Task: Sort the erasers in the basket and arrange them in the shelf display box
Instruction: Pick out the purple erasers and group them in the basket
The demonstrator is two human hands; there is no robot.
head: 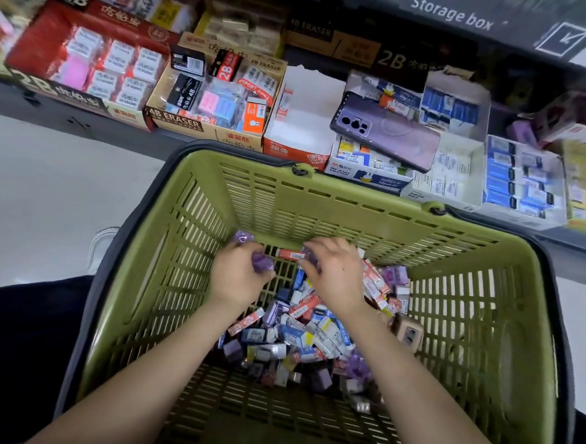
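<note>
Sorting basket (353, 204): green, holds your erasers (299, 334) heaped on its floor.
Left hand (239, 275): grips a purple eraser (262, 265).
Right hand (334, 275): curled over the heap; grip unclear.
Boxes (210, 95): on shelf (53, 107) beyond.

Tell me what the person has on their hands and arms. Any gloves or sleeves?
No gloves and no sleeves show. The left hand and right hand are bare, with nothing worn from the wrists down to the picture's bottom edge. I see no rings, watch or bracelet on either one.
</note>
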